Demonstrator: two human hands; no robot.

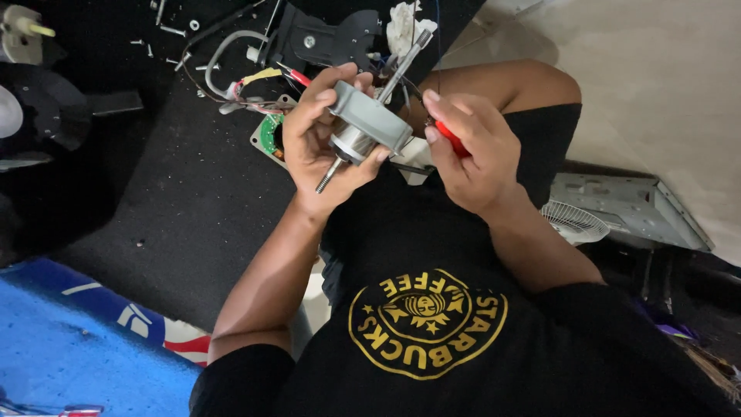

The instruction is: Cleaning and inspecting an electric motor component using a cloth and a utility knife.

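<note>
My left hand (320, 139) grips a small grey motor (369, 123) with a silver body and a threaded shaft sticking out below the fingers. My right hand (472, 150) is closed on a red-handled screwdriver (450, 137). A metal shaft (407, 62) runs up past the motor's top edge; whether it belongs to the screwdriver or the motor I cannot tell. Both hands are held close together above my lap, over my black shirt. Coloured wires (266, 81) trail from the motor toward the floor.
A black mat (193, 193) carries loose screws (166, 31), a grey cable, a green round circuit board (268, 135) and a black plastic housing (324, 38). A dark fan blade (54, 108) lies at left. A white grille (573, 222) and grey metal chassis (633, 208) sit at right; a blue mat (69, 347) is at bottom left.
</note>
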